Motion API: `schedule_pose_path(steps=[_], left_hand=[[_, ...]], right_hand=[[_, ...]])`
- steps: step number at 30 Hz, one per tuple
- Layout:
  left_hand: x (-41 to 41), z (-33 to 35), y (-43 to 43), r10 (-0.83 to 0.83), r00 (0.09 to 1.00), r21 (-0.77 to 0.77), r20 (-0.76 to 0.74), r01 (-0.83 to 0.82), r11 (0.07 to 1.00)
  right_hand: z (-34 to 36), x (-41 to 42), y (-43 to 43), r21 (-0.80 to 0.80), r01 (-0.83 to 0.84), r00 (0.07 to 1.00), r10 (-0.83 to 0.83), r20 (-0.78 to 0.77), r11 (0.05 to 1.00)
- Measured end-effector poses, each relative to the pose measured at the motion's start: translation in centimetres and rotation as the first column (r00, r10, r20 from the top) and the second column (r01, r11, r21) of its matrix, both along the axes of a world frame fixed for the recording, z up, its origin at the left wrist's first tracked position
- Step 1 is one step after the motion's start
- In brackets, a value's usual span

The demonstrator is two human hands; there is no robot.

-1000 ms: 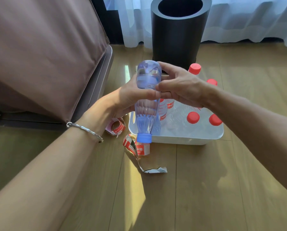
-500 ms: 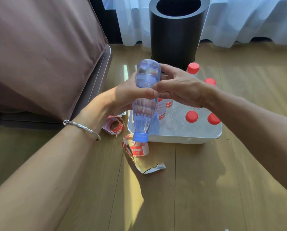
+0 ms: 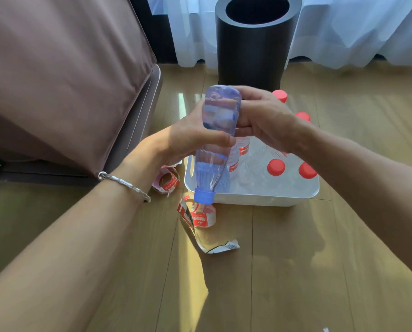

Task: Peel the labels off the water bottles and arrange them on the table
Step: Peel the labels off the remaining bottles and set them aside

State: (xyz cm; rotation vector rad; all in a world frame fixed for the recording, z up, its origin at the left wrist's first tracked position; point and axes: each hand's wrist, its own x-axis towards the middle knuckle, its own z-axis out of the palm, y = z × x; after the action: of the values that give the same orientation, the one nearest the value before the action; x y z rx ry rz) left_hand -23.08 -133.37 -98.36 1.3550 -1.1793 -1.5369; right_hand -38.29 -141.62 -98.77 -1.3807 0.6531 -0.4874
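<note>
I hold a clear blue-tinted water bottle upside down, its blue cap pointing at the floor. My left hand wraps its middle from the left. My right hand touches its upper part, fingers pinched at a blue-and-white label on the bottle's right side. Behind it, a pale tray holds several clear bottles with red caps, some still wearing red-and-white labels. Peeled red-and-white labels lie on the floor: one curled left of the tray, another under the cap.
A black cylindrical bin stands behind the tray. A brown-covered bed or sofa fills the left. White curtains hang at the back. A torn label strip lies on the wooden floor.
The bottle has tilted slightly, its cap swinging a little to the left. My right fingers have shifted up along the bottle's right side.
</note>
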Motion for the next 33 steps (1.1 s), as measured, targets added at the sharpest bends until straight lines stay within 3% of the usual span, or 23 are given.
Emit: schedule_pose_path(steps=[12, 16, 19, 22, 26, 30, 33], left_hand=[[-0.2, -0.2, 0.2, -0.03, 0.997, -0.066, -0.071, 0.025, 0.998], [-0.2, -0.2, 0.3, 0.004, 0.999, -0.061, -0.042, -0.007, 0.998], [-0.4, 0.0, 0.4, 0.023, 1.0, -0.051, 0.018, -0.022, 0.998], [-1.0, -0.1, 0.2, 0.031, 0.998, -0.088, 0.053, -0.026, 0.996], [-1.7, -0.5, -0.1, 0.212, 0.967, -0.134, 0.142, -0.193, 0.972], [-3.0, -0.4, -0.2, 0.553, 0.809, -0.237, 0.199, -0.508, 0.828], [-3.0, -0.7, -0.5, 0.596, 0.776, -0.255, 0.203, -0.546, 0.798]], right_hand=[[-0.1, 0.4, 0.0, -0.031, 0.005, 1.0, -0.006, -0.024, 1.0], [0.2, 0.4, 0.1, -0.071, 0.021, 0.998, -0.025, -0.055, 0.997], [-0.3, 0.7, 0.5, -0.17, 0.144, 0.987, -0.154, -0.048, 0.975], [-0.5, 0.5, 0.3, -0.133, 0.159, 0.985, -0.167, -0.05, 0.978], [-0.2, 0.7, -0.1, -0.104, 0.158, 0.985, -0.164, -0.045, 0.982], [0.6, 1.2, -0.6, -0.062, 0.198, 0.98, -0.196, 0.025, 0.978], [0.6, 1.4, -0.6, -0.011, 0.174, 0.984, -0.173, 0.035, 0.985]])
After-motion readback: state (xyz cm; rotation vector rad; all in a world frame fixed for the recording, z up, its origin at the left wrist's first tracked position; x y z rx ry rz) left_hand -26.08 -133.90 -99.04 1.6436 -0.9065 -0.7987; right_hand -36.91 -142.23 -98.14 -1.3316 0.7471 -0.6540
